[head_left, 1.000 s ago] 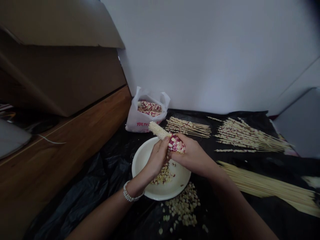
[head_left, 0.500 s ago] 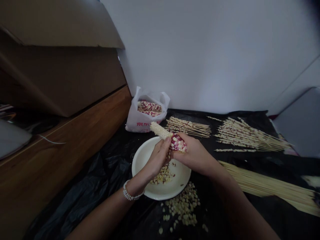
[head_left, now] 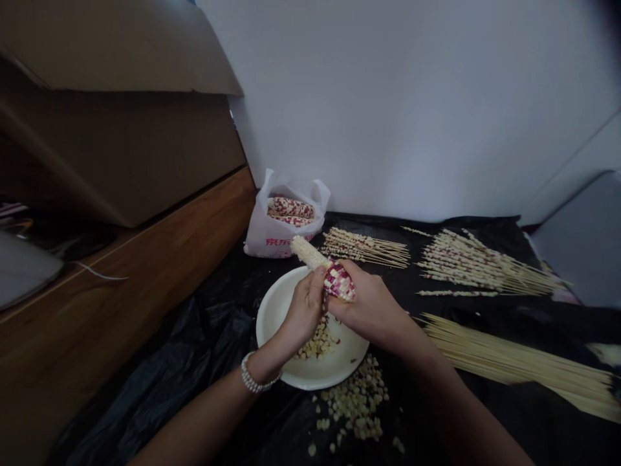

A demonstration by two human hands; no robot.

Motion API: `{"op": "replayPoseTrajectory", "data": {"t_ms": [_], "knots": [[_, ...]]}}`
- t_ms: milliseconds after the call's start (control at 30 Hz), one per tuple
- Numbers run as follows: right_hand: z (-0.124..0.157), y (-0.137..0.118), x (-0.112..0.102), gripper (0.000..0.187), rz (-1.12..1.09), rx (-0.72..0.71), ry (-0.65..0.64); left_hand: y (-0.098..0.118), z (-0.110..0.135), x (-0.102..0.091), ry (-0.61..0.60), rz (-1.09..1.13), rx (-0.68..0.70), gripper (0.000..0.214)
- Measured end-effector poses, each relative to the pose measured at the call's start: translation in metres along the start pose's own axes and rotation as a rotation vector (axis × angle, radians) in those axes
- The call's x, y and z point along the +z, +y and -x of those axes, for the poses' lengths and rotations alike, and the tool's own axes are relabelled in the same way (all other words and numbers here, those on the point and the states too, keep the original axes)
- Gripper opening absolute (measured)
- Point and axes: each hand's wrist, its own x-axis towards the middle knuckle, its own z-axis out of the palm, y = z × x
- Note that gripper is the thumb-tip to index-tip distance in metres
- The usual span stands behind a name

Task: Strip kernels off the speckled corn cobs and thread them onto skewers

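Note:
Both my hands grip one ear of corn (head_left: 339, 283) over a white bowl (head_left: 272, 323). Its far end is a bare pale cob, pointing up and left; purple and cream kernels cover the near part. My left hand (head_left: 306, 307) is closed around the ear's middle, thumb against the edge of the kernels. Closed around the kernelled end, my right hand (head_left: 371, 304) holds it from the right. Loose kernels (head_left: 317, 343) lie in the bowl below. The fingers beneath the ear are partly hidden.
A white plastic bag (head_left: 262, 230) with more corn ears stands behind the bowl. Kernel-threaded skewers (head_left: 460, 262) and bare sticks (head_left: 514, 362) lie to the right on black plastic sheeting (head_left: 194, 349). Kernels (head_left: 356, 398) are heaped before the bowl. A cardboard box (head_left: 121, 142) stands left.
The ear's kernelled end and my right hand have shifted slightly left and down. My left hand has moved a little along with them, and both keep their hold.

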Motion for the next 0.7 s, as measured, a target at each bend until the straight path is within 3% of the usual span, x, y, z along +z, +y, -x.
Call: {"op": "replayPoseTrajectory", "data": {"t_ms": [233,467,700], "knots": [[0.0005,0.0004,-0.0086,0.024,0.011,-0.027,-0.032,-0.0013,0.0003,0.0024,-0.039,0.085,-0.072,0.055],[0.0017,-0.0010,-0.0021,0.022,0.041,-0.041,-0.006,0.0002,-0.0006,-0.0022,-0.074,-0.030,0.036,0.049],[0.0001,0.0002,-0.0026,0.025,0.027,-0.025,-0.004,-0.0060,-0.0008,0.0003,-0.024,0.118,-0.093,0.055]]}}
